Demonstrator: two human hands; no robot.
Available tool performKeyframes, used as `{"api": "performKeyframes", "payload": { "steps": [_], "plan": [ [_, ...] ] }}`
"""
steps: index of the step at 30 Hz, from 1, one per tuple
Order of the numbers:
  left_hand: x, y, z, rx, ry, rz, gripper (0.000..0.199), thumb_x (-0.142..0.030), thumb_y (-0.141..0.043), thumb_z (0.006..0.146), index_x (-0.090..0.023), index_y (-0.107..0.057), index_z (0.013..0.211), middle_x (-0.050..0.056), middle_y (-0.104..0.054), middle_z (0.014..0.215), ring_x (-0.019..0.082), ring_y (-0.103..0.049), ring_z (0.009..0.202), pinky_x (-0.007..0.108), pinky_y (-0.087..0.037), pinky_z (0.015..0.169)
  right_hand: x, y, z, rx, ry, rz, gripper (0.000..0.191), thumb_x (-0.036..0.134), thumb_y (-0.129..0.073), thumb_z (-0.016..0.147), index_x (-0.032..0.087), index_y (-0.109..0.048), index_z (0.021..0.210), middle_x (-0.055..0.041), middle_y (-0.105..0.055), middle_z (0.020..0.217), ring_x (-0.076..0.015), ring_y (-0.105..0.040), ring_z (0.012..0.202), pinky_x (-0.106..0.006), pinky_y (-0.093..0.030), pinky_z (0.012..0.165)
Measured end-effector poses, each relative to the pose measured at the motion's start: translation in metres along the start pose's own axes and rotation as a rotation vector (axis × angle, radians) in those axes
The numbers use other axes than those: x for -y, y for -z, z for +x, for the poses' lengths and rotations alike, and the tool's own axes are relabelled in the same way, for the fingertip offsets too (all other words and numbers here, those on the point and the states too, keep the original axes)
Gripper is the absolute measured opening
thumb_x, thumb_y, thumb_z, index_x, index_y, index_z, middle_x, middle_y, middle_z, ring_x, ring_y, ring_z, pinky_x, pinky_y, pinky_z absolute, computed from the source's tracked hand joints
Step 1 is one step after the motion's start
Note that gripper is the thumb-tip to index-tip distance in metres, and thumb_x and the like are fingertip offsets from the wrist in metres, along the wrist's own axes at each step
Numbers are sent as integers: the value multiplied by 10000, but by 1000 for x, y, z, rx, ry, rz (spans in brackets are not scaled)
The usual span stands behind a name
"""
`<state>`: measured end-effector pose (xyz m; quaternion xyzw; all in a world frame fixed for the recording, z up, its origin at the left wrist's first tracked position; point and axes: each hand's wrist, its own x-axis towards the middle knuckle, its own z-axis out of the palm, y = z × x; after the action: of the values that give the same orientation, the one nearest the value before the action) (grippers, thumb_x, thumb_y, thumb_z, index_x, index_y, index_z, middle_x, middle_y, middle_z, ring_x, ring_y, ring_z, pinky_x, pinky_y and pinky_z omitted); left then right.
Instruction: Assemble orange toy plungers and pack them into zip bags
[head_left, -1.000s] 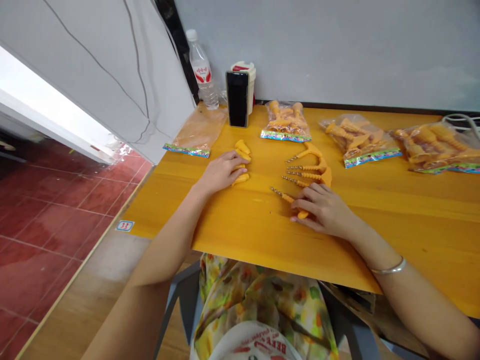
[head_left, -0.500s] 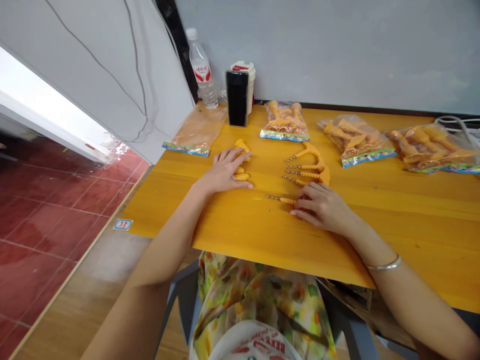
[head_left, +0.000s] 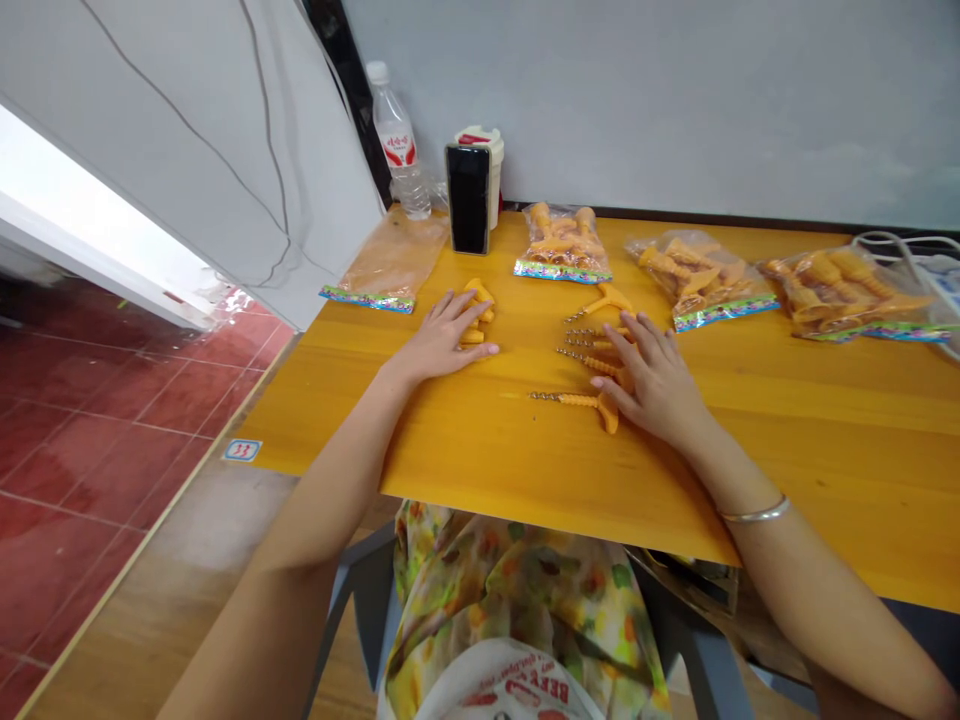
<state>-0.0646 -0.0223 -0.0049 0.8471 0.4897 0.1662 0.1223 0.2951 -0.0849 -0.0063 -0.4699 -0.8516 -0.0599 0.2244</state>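
Observation:
My left hand (head_left: pixel 444 338) lies with its fingers spread at the left of the table, partly over several yellow plastic pieces (head_left: pixel 478 290). Their shape is mostly hidden under the fingers. On the right, my right hand (head_left: pixel 654 375) rests with fingers apart over the handles of several yellow corkscrew-like tools with ribbed shafts and metal spiral tips. The nearest corkscrew (head_left: pixel 579 399) lies level, its spiral tip to the left and its curved handle beside my right thumb. The farthest corkscrew (head_left: pixel 607 298) lies just beyond my fingertips. Tips in the row point left.
Three clear bags of yellow parts, a left bag (head_left: pixel 564 245), a middle bag (head_left: pixel 697 275) and a right bag (head_left: pixel 847 292), line the back. A flat bag (head_left: pixel 390 262), a phone (head_left: pixel 468 200), a cup (head_left: pixel 495 175) and a water bottle (head_left: pixel 401 150) stand or lie back left.
My right hand has moved up from the nearest corkscrew to the handles of the others, its fingers spreading. The nearest corkscrew's handle now shows. My left hand has hardly moved.

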Motion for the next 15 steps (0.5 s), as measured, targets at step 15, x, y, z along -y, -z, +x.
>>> {"api": "performKeyframes", "payload": {
  "steps": [15],
  "plan": [
    [35,0,5,-281,-60,-198,902,-737,-472,913,-201,-256,1606,166,-341,1641,336,-299,1536,535,-225,1268,-34,-22,-5,31,-228,-12,706,624,-319,1009,282,-262,1623,-124,-268,1679,-406,-188,1555,-710,-276,1167]
  ]
}}
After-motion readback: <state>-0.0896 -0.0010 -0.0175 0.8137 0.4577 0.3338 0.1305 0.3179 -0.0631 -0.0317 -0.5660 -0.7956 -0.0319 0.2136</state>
